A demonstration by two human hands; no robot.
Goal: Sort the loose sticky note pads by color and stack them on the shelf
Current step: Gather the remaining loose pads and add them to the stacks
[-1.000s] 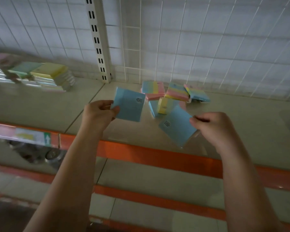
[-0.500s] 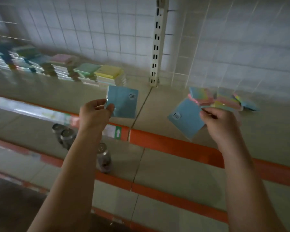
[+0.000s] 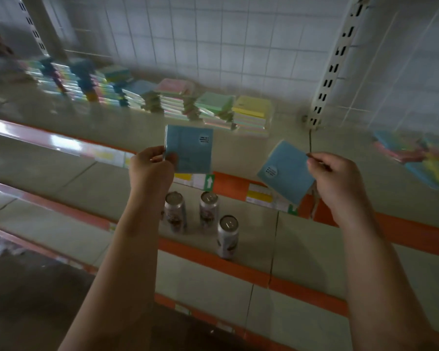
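Two blue pads are in your hands, one in each, and both hang in the air in front of the shelf [image 3: 238, 148]. At the far left, the sorted stacks [image 3: 91, 84] stand in a row along the back of the shelf; they are blurred, but further right you can see a blue stack [image 3: 141, 91], a pink stack [image 3: 174, 95], a green stack [image 3: 214, 105] and a yellow stack [image 3: 251, 112], side by side. Your left hand [image 3: 151, 168] holds the first blue pad [image 3: 190, 152] upright, and its fingers pinch the pad at the lower left edge. Below, on the lower shelf, three cans [image 3: 203, 216] stand close together. Your right hand [image 3: 337, 181] holds the second blue pad [image 3: 285, 172] tilted, and its fingers grip the upper right corner. At the far right, the loose pile [image 3: 416, 158] of mixed pads lies on the shelf, not yet sorted.

I judge these pads to be light and rather stiff, and the shiny wrap probably makes them slippery. A corner pinch lets the pad swing, so it is better to take it by two opposite edges before you lay it flat on the blue stack.
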